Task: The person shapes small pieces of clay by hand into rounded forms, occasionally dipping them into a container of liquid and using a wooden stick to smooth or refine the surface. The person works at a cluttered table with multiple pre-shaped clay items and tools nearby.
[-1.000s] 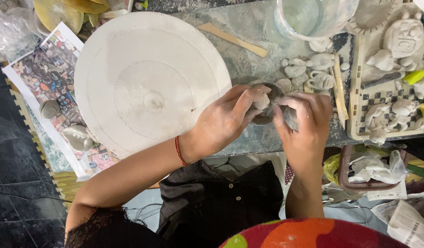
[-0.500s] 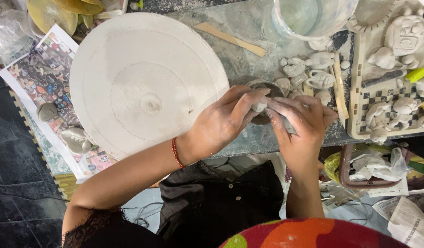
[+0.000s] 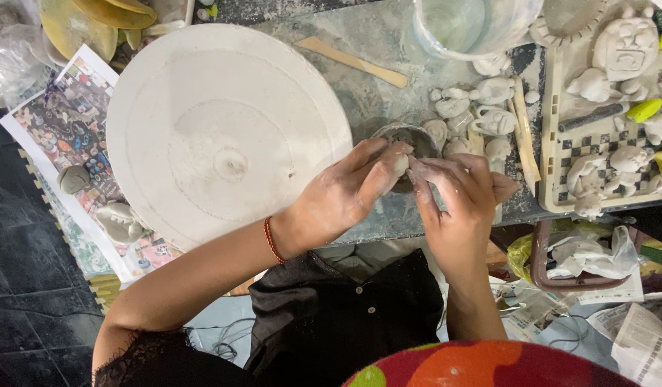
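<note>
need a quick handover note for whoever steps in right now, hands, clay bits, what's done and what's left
Left hand: fingers pinch a small lump of clay over the small bowl.
Right hand: fingers meet the same lump from the other side.
Round white wheel disc sits bare to the left; a flat wooden stick lies behind the hands.
Done: shaped clay figures lie right of the bowl, with more on the checkered tray.
Left: the lump in hand is unfinished, its shape hidden.

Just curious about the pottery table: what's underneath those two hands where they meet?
Under the left hand and right hand sits a small dark bowl on the grey table. Only its far rim shows; the hands cover its contents. The fingertips pinch a small pale clay lump.
</note>
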